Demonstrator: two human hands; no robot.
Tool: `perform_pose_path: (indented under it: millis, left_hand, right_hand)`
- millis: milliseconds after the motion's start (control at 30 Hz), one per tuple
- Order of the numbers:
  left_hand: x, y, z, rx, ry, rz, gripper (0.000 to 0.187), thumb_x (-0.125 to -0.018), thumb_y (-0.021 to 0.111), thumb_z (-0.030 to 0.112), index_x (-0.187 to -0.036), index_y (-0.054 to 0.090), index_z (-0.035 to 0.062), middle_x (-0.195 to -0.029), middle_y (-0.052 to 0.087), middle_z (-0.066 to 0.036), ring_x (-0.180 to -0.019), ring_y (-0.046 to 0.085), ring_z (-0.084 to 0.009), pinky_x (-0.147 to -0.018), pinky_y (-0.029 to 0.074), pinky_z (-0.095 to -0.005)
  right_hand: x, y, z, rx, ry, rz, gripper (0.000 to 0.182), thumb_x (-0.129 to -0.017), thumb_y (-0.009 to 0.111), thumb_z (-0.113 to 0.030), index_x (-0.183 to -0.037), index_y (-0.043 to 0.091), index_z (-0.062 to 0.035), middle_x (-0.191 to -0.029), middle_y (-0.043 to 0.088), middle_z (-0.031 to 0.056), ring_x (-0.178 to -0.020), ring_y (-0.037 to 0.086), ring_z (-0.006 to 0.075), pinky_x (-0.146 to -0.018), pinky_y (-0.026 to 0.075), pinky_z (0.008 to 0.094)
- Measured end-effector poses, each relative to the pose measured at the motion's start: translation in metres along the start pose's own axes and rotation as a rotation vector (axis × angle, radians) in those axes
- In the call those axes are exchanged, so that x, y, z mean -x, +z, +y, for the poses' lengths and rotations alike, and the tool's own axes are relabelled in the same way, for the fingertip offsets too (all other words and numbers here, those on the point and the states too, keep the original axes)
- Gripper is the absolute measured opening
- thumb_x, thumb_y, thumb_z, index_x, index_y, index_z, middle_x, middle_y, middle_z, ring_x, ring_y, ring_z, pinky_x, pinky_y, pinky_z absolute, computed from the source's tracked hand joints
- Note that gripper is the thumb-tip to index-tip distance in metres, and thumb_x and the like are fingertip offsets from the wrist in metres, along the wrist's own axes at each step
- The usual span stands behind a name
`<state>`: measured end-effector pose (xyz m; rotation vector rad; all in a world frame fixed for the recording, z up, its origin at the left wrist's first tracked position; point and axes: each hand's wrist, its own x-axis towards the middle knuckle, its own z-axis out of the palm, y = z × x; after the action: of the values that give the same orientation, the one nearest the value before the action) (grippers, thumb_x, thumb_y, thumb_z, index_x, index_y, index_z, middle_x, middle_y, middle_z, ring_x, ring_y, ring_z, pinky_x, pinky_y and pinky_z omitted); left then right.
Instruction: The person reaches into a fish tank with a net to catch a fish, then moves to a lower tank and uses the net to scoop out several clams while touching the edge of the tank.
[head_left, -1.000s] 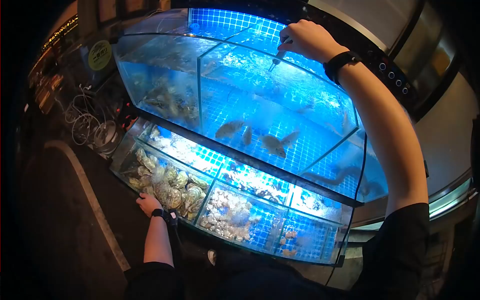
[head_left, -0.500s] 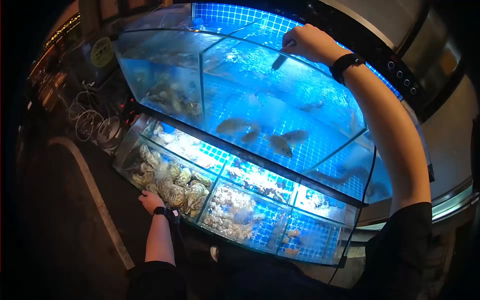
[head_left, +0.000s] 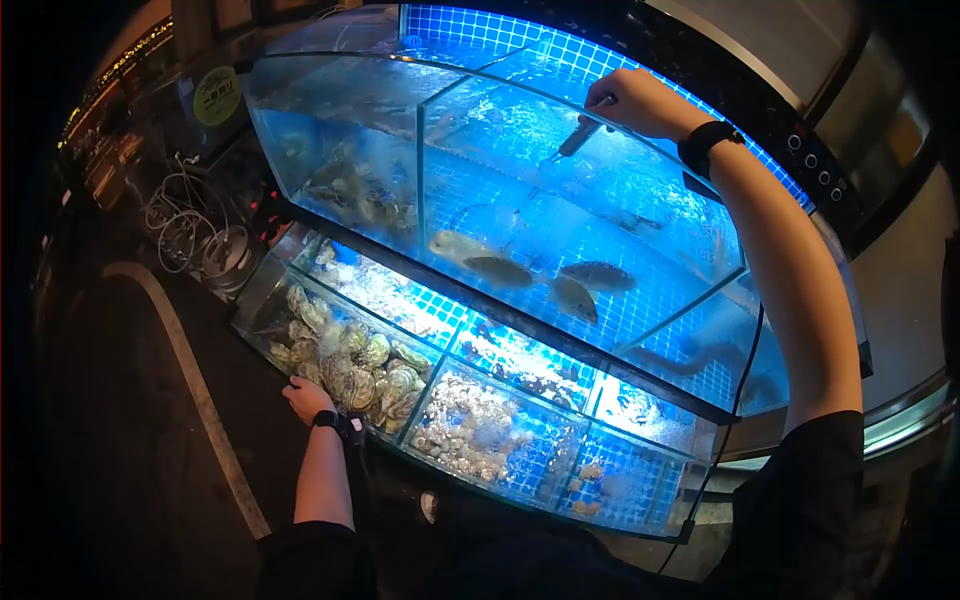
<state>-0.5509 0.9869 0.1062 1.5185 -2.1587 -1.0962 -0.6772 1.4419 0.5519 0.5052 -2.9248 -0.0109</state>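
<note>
My right hand (head_left: 640,103) is closed around a dark, rod-like handle (head_left: 578,137), held over the front glass of the upper fish tank (head_left: 421,165). Its lower end slants down toward the rippling water, and what is attached there I cannot make out. Several fish (head_left: 573,299) are near the bottom of that tank's middle section. Low at the left, my left hand (head_left: 307,398) has its fingers curled at the front glass edge of the lower tank (head_left: 250,335), beside a section of oysters (head_left: 350,385).
Glass dividers split both tanks. Small shellfish (head_left: 465,425) fill the lower middle section. An eel-like fish (head_left: 690,360) lies at the upper right. Coiled white cable (head_left: 170,235) hangs at the left, near a round yellow sticker (head_left: 216,96). Control knobs (head_left: 808,160) line the dark panel.
My right hand has come slightly down and right with the handle, which now shows more of its length. The fish have shifted position. My left hand stays at the glass edge.
</note>
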Motion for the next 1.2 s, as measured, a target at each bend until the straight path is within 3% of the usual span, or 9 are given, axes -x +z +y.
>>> perform_pose_path:
  millis: [1200]
  left_hand:
    - [0.0061, -0.0045, 0.0065, -0.012, -0.016, -0.014, 0.048, -0.094, 0.03, 0.041, -0.119, 0.047, 0.0025, -0.116, 0.056, -0.022, -0.104, 0.053, -0.0414, -0.085, 0.042, -0.0501]
  right_hand:
    - [0.0062, 0.0003, -0.0046, -0.018, -0.06, 0.067, 0.024, -0.084, 0.067, -0.026, -0.091, 0.071, -0.0028, -0.082, 0.067, 0.0133, -0.072, 0.064, 0.0229, -0.065, 0.05, 0.0279]
